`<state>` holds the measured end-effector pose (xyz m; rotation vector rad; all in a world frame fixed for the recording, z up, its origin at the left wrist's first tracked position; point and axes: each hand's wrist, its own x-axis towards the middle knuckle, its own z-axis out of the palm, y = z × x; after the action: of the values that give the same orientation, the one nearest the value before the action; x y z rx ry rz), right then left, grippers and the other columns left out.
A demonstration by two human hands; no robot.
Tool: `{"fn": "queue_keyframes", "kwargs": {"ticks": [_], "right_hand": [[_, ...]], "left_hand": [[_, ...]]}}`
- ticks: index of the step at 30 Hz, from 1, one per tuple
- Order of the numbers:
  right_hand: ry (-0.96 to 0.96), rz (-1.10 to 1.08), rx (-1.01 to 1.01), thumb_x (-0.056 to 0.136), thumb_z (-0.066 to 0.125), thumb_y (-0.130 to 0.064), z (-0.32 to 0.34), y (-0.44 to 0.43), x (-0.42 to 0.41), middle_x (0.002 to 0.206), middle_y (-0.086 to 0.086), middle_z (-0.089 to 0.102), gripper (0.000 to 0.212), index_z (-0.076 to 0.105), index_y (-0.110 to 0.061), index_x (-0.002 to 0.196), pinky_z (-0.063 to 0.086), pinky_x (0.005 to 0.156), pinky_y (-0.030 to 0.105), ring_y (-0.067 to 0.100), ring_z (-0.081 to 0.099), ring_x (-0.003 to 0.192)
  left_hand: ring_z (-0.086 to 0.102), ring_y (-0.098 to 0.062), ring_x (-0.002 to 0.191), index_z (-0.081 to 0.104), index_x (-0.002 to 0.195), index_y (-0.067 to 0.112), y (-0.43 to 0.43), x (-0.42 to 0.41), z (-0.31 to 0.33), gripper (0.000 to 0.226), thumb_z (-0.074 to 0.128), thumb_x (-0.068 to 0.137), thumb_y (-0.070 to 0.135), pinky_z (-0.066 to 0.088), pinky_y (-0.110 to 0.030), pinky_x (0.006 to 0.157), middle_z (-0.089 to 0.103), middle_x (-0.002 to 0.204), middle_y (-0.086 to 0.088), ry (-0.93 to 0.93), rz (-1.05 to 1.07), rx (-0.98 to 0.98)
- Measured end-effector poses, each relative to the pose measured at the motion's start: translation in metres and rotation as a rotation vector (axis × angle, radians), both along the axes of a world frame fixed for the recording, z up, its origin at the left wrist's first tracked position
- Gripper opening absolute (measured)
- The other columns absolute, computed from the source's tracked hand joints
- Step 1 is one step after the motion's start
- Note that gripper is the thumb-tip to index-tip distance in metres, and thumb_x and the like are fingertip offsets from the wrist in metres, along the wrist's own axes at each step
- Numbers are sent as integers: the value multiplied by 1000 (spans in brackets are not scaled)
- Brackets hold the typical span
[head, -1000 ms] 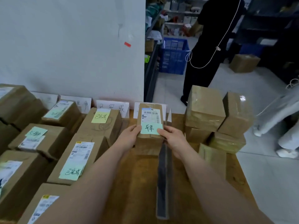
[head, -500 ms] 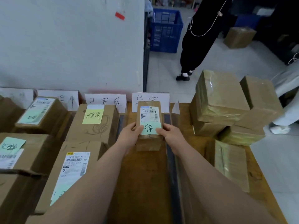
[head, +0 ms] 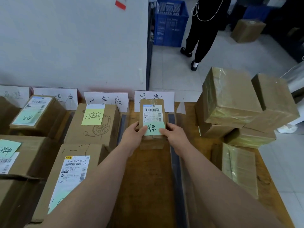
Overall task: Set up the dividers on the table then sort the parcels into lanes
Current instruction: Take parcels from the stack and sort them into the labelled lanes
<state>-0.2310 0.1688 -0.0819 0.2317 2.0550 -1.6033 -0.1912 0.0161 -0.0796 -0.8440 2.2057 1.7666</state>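
Since a second ago the parcel (head: 152, 112) has gone away from me, up the lane to the white card (head: 170, 100) at the far end, and my hands have gone with it. My left hand (head: 131, 137) grips the parcel's near left corner and my right hand (head: 174, 135) its near right corner, with both thumbs on the green note (head: 153, 129) stuck to its top. Above the note is a white barcode label. The parcel is in the centre of the frame, its far end in front of the card. I cannot tell whether it is fully down on the table (head: 148, 178).

A dark divider (head: 176, 170) runs along the table just right of the parcel, under my right forearm. Another divider (head: 123, 119) shows left of it, beside my left hand.

Further left is a box (head: 108, 129) with a yellow note (head: 93, 116) and a headset drawing. More boxes fill the left and lower left of the frame, each with a label or a green note. Handwritten cards stand behind them against the wall (head: 74, 38).

At centre right is a stack (head: 230, 99) of taped boxes on the table, well apart from the parcel. One flat taped box lies in front of it.

At the top of the frame, on the floor beyond the table, a person (head: 202, 30) in black stands by a blue crate (head: 171, 22).
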Motion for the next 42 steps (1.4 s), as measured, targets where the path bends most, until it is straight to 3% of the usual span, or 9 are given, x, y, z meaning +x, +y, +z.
{"fn": "queue_keyframes", "kwargs": {"ticks": [5, 10, 14, 17, 25, 34, 36, 38, 42], "right_hand": [[139, 42, 159, 95, 59, -25, 6, 3, 3, 125, 0, 64, 41, 53, -18, 135, 59, 72, 22, 13, 63, 106], [270, 70, 298, 95, 58, -29, 32, 10, 16, 143, 2, 50, 53, 43, -18, 144, 53, 96, 39, 22, 48, 131], [385, 32, 399, 96, 55, -28, 57, 31, 38, 146, -1, 46, 50, 42, -20, 143, 40, 108, 36, 16, 42, 135], [421, -25, 453, 97, 54, -29, 72, 63, 56, 144, -4, 48, 47, 44, -23, 142, 36, 106, 31, 13, 43, 133], [315, -227, 495, 95, 56, -31, 76, 192, 90, 138, 2, 55, 44, 51, -20, 138, 42, 104, 36, 19, 52, 124], [56, -148, 322, 99, 46, -12, 28, 282, 110, 102, -5, 63, 29, 62, -10, 124, 42, 49, 6, -1, 54, 77], [8, -92, 292, 97, 44, -7, 16, 288, 108, 102, -3, 65, 32, 63, -10, 122, 47, 59, 10, 5, 59, 84], [-9, -85, 242, 97, 41, -5, 9, 290, 106, 119, 0, 65, 37, 61, -12, 128, 55, 83, 27, 15, 61, 103], [-28, -63, 193, 98, 37, -5, 3, 301, 104, 131, -2, 58, 45, 56, -23, 135, 46, 103, 40, 20, 53, 119]], "left_hand": [[62, -12, 100, 50, 136, 16, 5, 1, 12, 37, 46, 103, 32, 53, -16, 56, 65, 126, -2, 30, -48, -178], [64, -18, 104, 46, 135, 9, 11, 9, 39, 36, 46, 103, 26, 44, -11, 42, 59, 135, -7, 99, -127, -392], [56, -21, 125, 35, 149, 21, 33, 20, 57, 52, 51, 100, 33, 60, -29, 81, 46, 148, -3, 188, -161, -485], [42, -22, 137, 34, 150, 23, 68, 32, 74, 54, 51, 100, 34, 44, -43, 108, 40, 152, 0, 249, -207, -511], [27, -18, 146, 27, 153, 22, 175, 59, 81, 59, 48, 100, 37, 24, -40, 117, 34, 156, 2, 332, -483, -496], [51, -26, 122, 42, 138, 23, 268, 65, 32, 43, 50, 97, 36, 46, -43, 100, 56, 127, -2, 112, -607, -493], [49, -30, 124, 35, 145, 20, 284, 69, 20, 54, 50, 97, 39, 45, -45, 103, 50, 137, -10, 36, -603, -509], [39, -34, 135, 21, 153, 19, 291, 73, 12, 69, 51, 96, 44, 39, -46, 110, 32, 153, -14, -35, -579, -515], [23, -35, 143, 5, 156, 23, 300, 81, 1, 99, 56, 83, 67, 31, -46, 114, 10, 161, -9, -87, -528, -571]]}}
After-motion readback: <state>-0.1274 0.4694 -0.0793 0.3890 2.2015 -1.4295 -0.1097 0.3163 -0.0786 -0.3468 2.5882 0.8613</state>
